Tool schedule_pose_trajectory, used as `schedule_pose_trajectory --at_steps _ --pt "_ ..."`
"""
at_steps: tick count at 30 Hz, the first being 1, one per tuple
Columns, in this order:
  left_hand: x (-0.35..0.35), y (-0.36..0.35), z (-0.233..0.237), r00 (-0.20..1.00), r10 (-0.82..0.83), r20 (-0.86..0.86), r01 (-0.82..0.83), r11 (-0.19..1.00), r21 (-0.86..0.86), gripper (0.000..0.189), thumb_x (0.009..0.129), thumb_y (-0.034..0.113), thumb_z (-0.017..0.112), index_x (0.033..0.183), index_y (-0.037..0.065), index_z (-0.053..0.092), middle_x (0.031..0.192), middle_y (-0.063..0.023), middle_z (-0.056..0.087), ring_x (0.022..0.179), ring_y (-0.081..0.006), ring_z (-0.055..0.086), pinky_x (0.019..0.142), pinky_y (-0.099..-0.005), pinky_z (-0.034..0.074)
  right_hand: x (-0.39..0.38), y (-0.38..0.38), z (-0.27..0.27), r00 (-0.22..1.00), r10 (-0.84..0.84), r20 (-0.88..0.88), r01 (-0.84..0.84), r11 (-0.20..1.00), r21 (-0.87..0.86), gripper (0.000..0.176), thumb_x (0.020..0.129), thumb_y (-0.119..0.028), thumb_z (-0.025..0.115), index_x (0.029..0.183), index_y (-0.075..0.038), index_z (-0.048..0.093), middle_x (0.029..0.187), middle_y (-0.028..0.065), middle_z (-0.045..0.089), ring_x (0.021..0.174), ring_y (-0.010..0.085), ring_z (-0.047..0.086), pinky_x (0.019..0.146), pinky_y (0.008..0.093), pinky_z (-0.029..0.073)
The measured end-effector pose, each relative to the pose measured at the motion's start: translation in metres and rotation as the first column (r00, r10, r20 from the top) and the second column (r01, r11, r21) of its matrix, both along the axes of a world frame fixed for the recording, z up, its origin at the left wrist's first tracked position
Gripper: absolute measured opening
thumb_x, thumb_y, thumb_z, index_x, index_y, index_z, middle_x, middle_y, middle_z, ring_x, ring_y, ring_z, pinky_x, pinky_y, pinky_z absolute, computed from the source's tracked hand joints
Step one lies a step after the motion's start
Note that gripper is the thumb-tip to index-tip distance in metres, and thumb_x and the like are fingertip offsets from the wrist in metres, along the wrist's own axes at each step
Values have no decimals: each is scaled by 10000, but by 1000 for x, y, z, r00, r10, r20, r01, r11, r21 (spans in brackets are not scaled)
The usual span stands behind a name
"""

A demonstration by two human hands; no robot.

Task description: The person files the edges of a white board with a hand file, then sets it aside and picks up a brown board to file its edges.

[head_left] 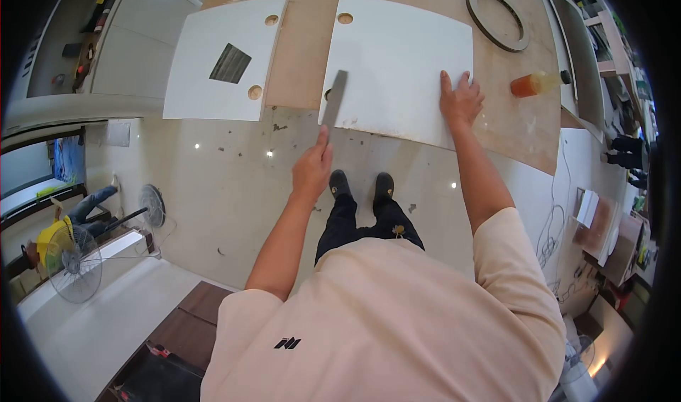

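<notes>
The curved white panel (pixel 401 65) lay at the worktop's (pixel 301 54) near edge, its near left corner jutting a little past it. A flat grey tool (pixel 336 97) (a file, by its look) slanted over the panel's left edge, grasped in the left hand's (pixel 312 169) closed fingers; whether it touched was unclear. The right hand (pixel 464 105) rested, fingers spread, at the panel's right edge. The step seemed to be working that left edge; the next move called for a steady panel. Bare worktop towards the second panel (pixel 198 65) gave stroke room; the coil (pixel 485 33) and bottle (pixel 532 85) sat near the worktop's right edge, well apart from the tool
</notes>
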State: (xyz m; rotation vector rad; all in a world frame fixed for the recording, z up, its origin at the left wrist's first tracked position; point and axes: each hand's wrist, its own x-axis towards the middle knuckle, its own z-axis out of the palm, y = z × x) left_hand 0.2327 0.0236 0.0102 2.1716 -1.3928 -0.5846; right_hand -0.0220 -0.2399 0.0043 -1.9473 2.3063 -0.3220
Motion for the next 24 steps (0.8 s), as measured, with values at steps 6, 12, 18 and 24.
schedule_pose_trajectory --at_steps 6,12,18,24 --pt "9 40 2 1000 5 -1 -5 1000 -12 506 1004 272 566 1499 244 459 807 -157 652 764 -371 644 684 -471 511 0 -1 -2 1000 1 -10 -1 1000 -5 785 947 -653 473 1474 -72 477 1481 208 431 1329 395 406 1119 519 310" --pt "-9 -9 0 1000 -23 21 23 1000 -15 508 1006 277 568 1502 246 458 779 -141 644 742 -373 643 692 -460 521 -2 -2 0 1000 9 -21 -8 999 39 803 940 -669 478 1488 -83 460 1495 207 420 1345 396 389 1128 516 298" --pt "-7 61 -4 999 34 18 -35 998 57 506 1005 291 567 1501 283 463 767 -152 638 673 -377 622 638 -484 516 -3 -2 -4 1000 3 -9 -3 1000 16 808 936 -674 478 1486 -82 462 1492 205 421 1334 398 401 1126 520 301" --pt "-78 -17 -17 995 -92 29 94 994 -57 539 1005 275 560 1525 294 418 793 -159 653 674 -385 638 612 -498 516 -2 -1 0 1000 -3 16 3 1000 23 798 933 -666 490 1475 -80 473 1497 203 413 1326 396 403 1124 520 300"
